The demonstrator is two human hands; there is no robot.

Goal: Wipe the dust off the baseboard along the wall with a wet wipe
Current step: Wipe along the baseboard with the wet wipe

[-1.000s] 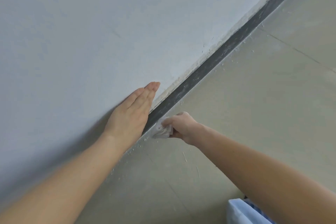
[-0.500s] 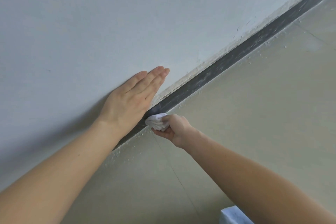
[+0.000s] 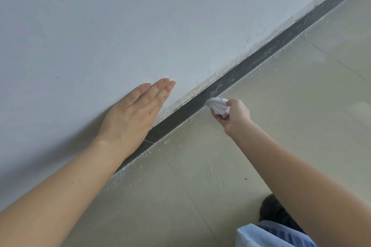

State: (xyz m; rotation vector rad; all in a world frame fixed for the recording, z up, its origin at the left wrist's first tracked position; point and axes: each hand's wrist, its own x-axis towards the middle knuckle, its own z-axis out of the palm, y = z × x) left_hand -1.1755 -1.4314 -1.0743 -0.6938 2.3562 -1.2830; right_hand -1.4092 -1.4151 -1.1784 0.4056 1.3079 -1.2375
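Right hand (image 3: 233,116) with bunched wet wipe (image 3: 218,105) against dark baseboard (image 3: 251,61); left hand (image 3: 132,116) flat on wall (image 3: 100,26).

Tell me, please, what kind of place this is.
Probably an indoor room, seen low beside a wall: a white plastered wall, a dark dusty baseboard, and a beige tiled floor with specks of debris.

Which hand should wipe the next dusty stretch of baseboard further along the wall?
Right. The right hand grips the wet wipe against the baseboard; the left hand lies flat on the wall, holding nothing.
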